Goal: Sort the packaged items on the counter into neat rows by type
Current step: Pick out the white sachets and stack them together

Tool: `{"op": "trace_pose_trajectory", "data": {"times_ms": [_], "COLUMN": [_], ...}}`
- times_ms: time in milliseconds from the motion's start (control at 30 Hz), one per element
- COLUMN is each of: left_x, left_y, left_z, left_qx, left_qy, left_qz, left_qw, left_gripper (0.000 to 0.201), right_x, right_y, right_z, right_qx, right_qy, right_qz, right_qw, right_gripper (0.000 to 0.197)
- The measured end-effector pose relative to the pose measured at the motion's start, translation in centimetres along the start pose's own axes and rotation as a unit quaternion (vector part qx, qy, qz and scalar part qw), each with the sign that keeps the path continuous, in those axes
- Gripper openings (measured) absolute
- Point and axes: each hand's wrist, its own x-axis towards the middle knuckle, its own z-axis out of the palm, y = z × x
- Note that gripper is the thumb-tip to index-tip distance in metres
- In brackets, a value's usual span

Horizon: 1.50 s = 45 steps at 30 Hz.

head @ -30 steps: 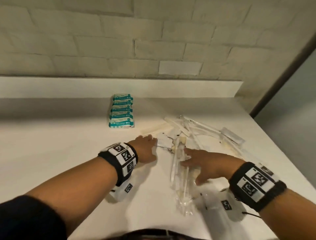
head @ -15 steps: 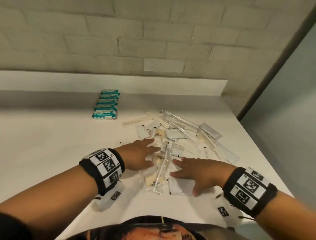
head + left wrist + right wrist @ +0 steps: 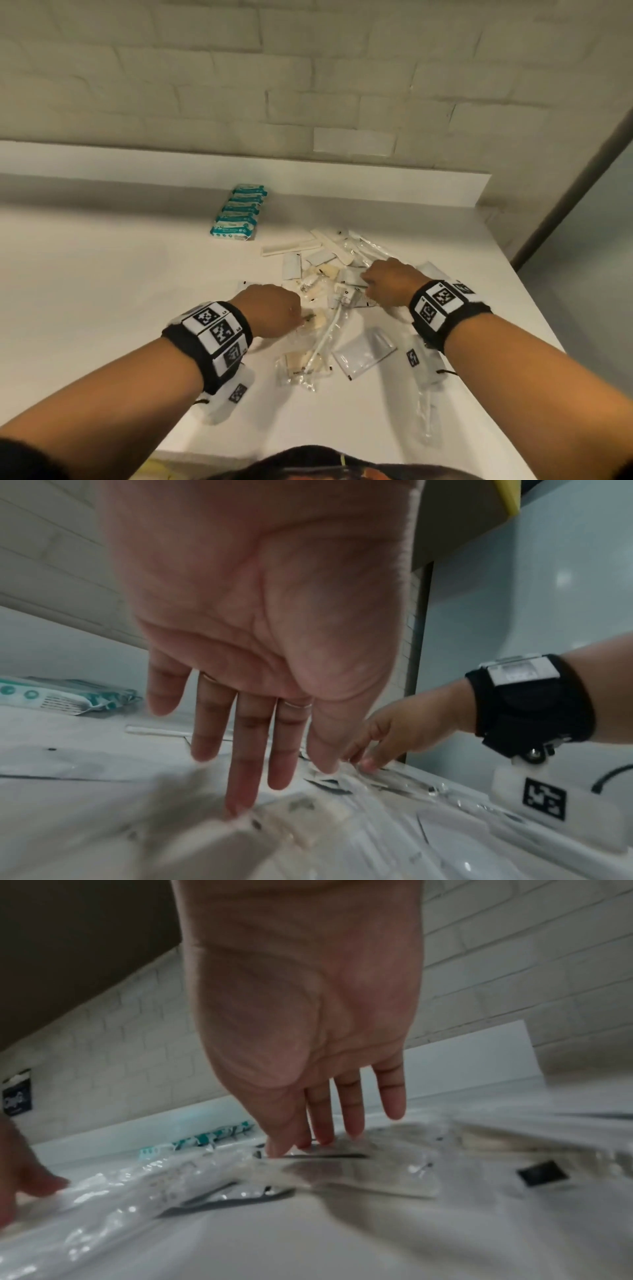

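Observation:
A loose pile of packets [image 3: 329,287] lies in the middle of the white counter [image 3: 102,308]: clear wrappers, beige packets, white sachets and long white sticks. My left hand [image 3: 291,313] reaches into its near left side. The fingers are straight, and the middle fingertip touches a beige packet [image 3: 274,818]. My right hand [image 3: 376,282] is farther in on the right, fingers nearly straight, their tips resting on a clear packet [image 3: 342,1164]. Neither hand grips anything. A wrapped toothbrush [image 3: 325,337] and a white sachet [image 3: 363,353] lie between my wrists.
A neat row of teal packs [image 3: 239,216] sits at the back, left of the pile. A long clear wrapper [image 3: 426,411] lies near the front right edge. The counter ends at a low white backsplash [image 3: 342,185] under a brick wall. A grey panel [image 3: 599,274] stands right.
My right hand has left the white sachet and reached farther into the pile. My left hand has stayed at the pile's near left side. The head view has tilted.

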Motion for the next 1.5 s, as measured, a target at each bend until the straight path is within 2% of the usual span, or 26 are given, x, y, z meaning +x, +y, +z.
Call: {"op": "trace_pose_trajectory", "data": {"times_ms": [167, 267, 333, 400, 467, 533, 633, 667, 733, 833, 867, 933, 1000, 1067, 1167, 1233, 1300, 1333, 1400, 1500], "left_x": [0.4, 1.1, 1.7, 2.2, 2.3, 2.5, 2.8, 2.9, 3.2, 3.8, 4.1, 4.6, 5.0, 5.4, 6.1, 6.5, 6.6, 6.7, 6.6, 6.2], "left_y": [-0.7, -0.1, 1.6, 4.1, 6.8, 9.0, 10.4, 10.5, 10.5, 10.2, 10.2, 10.3, 10.7, 11.3, 11.8, 12.1, 12.1, 12.0, 11.4, 10.9], "left_z": [-0.6, -0.9, -0.9, -1.0, -0.9, -0.6, 0.3, 0.5, 0.4, -0.3, -0.6, -0.9, -0.8, -0.7, -1.1, -1.4, -1.5, -1.6, -1.8, -2.2], "left_qx": [-0.021, 0.0, -0.022, -0.045, -0.029, 0.011, 0.057, 0.058, 0.048, 0.043, 0.039, 0.053, 0.068, 0.051, 0.007, 0.006, 0.021, 0.032, 0.036, 0.005], "left_qy": [0.012, 0.07, 0.103, 0.097, 0.06, 0.015, 0.002, 0.014, 0.02, -0.02, -0.036, -0.053, -0.048, -0.037, -0.005, 0.012, -0.002, -0.015, -0.024, -0.013], "left_qz": [-0.042, -0.051, -0.013, 0.053, 0.095, 0.096, 0.078, 0.074, 0.059, 0.043, 0.041, 0.051, 0.071, 0.088, 0.115, 0.128, 0.133, 0.135, 0.147, 0.165], "left_qw": [0.999, 0.996, 0.994, 0.993, 0.993, 0.995, 0.995, 0.995, 0.997, 0.998, 0.998, 0.996, 0.994, 0.994, 0.993, 0.992, 0.991, 0.99, 0.988, 0.986], "left_gripper": [0.032, 0.025, 0.021, 0.019, 0.026, 0.045, 0.072, 0.073, 0.07, 0.066, 0.065, 0.058, 0.048, 0.041, 0.041, 0.024, 0.028, 0.029, 0.02, 0.014], "right_x": [0.8, 1.4, 1.6, 1.8, 1.9, 1.5, 0.5, -0.1, -1.8, -4.9, -5.8, -7.5, -8.6, -9.1, -9.3, -9.0, -8.8, -8.5, -7.8, -6.2], "right_y": [0.5, 0.8, 1.0, 1.1, 1.3, 1.4, 2.2, 3.0, 5.1, 9.9, 11.6, 14.1, 15.4, 15.6, 14.3, 12.8, 11.2, 10.8, 11.1, 13.1], "right_z": [0.4, 0.4, 0.4, 0.3, 0.3, 0.4, 0.4, 0.2, -0.8, -1.9, -1.8, -0.9, 0.7, 2.2, 2.7, 2.7, 2.6, 2.4, 1.9, 0.8], "right_qx": [0.008, 0.004, 0.007, 0.016, 0.013, 0.007, 0.094, 0.164, 0.3, 0.385, 0.418, 0.495, 0.517, 0.489, 0.414, 0.317, 0.242, 0.237, 0.25, 0.339], "right_qy": [0.041, 0.02, 0.003, -0.006, -0.03, -0.064, -0.037, -0.008, 0.051, 0.12, 0.129, 0.133, 0.121, 0.111, 0.077, -0.002, -0.061, -0.064, -0.044, 0.041], "right_qz": [0.05, 0.082, 0.097, 0.11, 0.119, 0.11, 0.08, 0.08, 0.093, 0.157, 0.184, 0.22, 0.246, 0.26, 0.274, 0.257, 0.206, 0.179, 0.162, 0.222], "right_qw": [0.998, 0.996, 0.995, 0.994, 0.992, 0.992, 0.992, 0.983, 0.948, 0.902, 0.88, 0.83, 0.811, 0.825, 0.865, 0.913, 0.946, 0.953, 0.953, 0.913], "right_gripper": [0.036, 0.049, 0.054, 0.06, 0.066, 0.068, 0.042, 0.035, 0.03, 0.022, 0.025, 0.049, 0.065, 0.057, 0.045, 0.052, 0.06, 0.06, 0.057, 0.046]}}
